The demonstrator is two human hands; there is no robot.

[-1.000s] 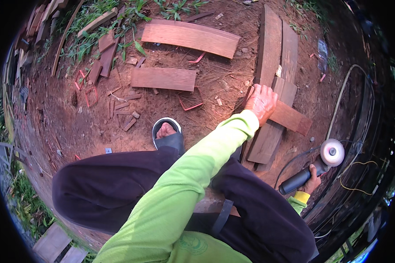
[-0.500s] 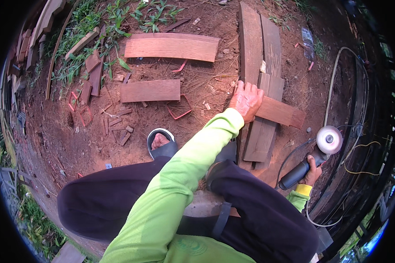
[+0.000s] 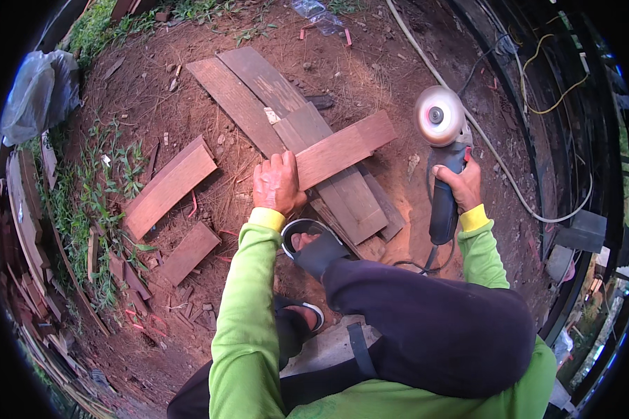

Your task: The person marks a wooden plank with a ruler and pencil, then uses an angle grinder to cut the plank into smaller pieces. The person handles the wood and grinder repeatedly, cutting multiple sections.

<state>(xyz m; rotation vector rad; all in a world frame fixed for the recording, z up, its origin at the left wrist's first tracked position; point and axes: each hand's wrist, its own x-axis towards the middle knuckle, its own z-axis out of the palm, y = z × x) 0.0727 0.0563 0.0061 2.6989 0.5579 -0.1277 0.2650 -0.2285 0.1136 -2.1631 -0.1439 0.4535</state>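
Note:
My left hand point(image 3: 279, 183) is closed around the left end of a short reddish-brown board point(image 3: 342, 150). That board lies crosswise on top of several longer weathered planks point(image 3: 353, 206) on the ground. In my right hand point(image 3: 463, 183) is an angle grinder point(image 3: 446, 199), fingers wrapped round its dark body and thumb across it. Its round pale disc point(image 3: 439, 115) faces up, apart from the board's right end; whether it spins I cannot tell. A foot in a dark sandal point(image 3: 318, 248) rests beside the planks' near end.
Two loose boards, a longer one point(image 3: 171, 188) and a shorter one point(image 3: 190, 253), lie on the soil to the left. A pale hose point(image 3: 500, 157) curves past the grinder on the right. The grinder's dark cord point(image 3: 426, 269) loops near my knee. Stacked timber point(image 3: 24, 209) lines the far left.
The view has swung to the right and turned. My right hand has lifted the grinder and brought it closer to the crosswise board. My left hand still holds the board's end.

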